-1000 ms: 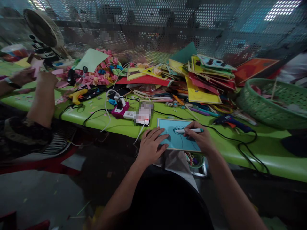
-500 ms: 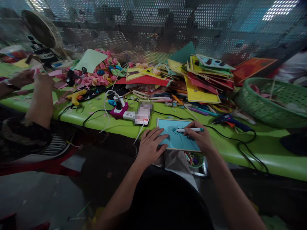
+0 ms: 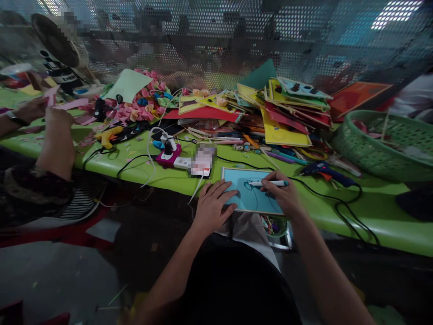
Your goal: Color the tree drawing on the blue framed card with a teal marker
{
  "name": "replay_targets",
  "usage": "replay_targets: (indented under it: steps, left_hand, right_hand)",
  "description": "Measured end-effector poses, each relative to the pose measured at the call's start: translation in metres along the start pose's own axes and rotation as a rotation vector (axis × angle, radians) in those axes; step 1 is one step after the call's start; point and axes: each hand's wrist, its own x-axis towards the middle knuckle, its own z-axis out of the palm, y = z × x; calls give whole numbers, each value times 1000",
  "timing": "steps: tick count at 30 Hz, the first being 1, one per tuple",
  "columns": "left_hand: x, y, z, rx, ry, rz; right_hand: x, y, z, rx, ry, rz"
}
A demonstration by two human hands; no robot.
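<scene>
your right hand [image 3: 282, 196] grips the white pen [image 3: 269, 183], tip on the blue card [image 3: 248, 198] at the worktop's [image 3: 321, 212] near edge and only a touch further right than a second ago, while your left hand [image 3: 211, 205] stays spread flat on its left side, so the drawing looks mid-stroke.

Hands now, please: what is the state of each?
Left hand: open, flat on the blue card.
Right hand: closed around the white pen.
</scene>
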Motion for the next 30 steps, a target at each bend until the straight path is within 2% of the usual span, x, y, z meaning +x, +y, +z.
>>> replay_targets:
  steps: [13,30]
  left_hand:
    - [-1,-2,2,5,22,11]
    - [-1,-3,2,-3,12,14]
  right_hand:
    - [-2,-2,2,5,-72,-11]
    - [1,5,-1,2,34,-46]
